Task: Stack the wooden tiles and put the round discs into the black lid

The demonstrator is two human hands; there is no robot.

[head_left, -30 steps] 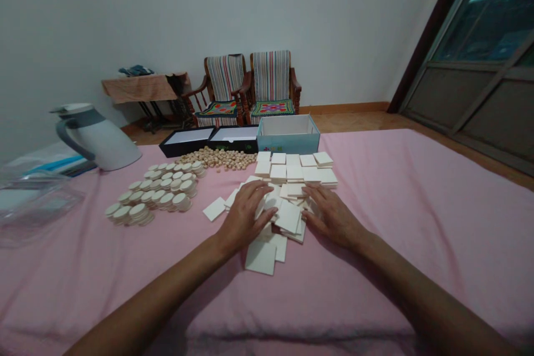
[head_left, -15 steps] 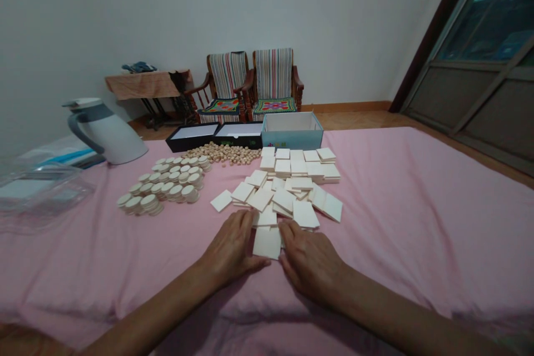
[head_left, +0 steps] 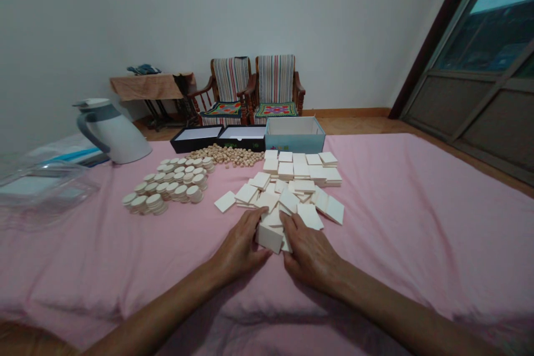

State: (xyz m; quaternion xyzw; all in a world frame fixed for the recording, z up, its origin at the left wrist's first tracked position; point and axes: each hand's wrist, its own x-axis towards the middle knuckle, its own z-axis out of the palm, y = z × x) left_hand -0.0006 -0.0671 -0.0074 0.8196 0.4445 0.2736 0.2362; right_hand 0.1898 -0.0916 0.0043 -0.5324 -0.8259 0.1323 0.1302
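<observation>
In the head view, at the near end of a loose pile of pale squares (head_left: 267, 200): left hand (head_left: 238, 242) and right hand (head_left: 312, 251), facing each other, close but apart. Left hand: curls along the left side of a near square (head_left: 269, 238), with thumb low by the bottom edge and fingertips higher up at the pile; thumb and fingers spread. Right hand: reaches in from the opposite side, with fingertips at the pale pieces and thumb lower, near the right lower corner of the near square. Cannot tell, for either hand, whether clamped on anything or merely touching. Near square: tilts between both hands, with a broad face toward the camera. Loose pile: overlaps in many directions on a pink cloth (head_left: 400, 228), with one single square (head_left: 226, 201) at the left edge.

Just behind the pile, square stacks (head_left: 286, 168) in rows. To the left, round disc stacks (head_left: 180, 192), also in rows. Farther back, small tan beads (head_left: 233, 157), spread in front of two shallow black trays (head_left: 196, 146), beside a light blue box (head_left: 294, 142), open at the top. At far left, a pale jug (head_left: 117, 136) with a grey handle, near a clear plastic container (head_left: 83, 188). Beyond the cloth, two wooden chairs (head_left: 275, 80) with striped covers.
</observation>
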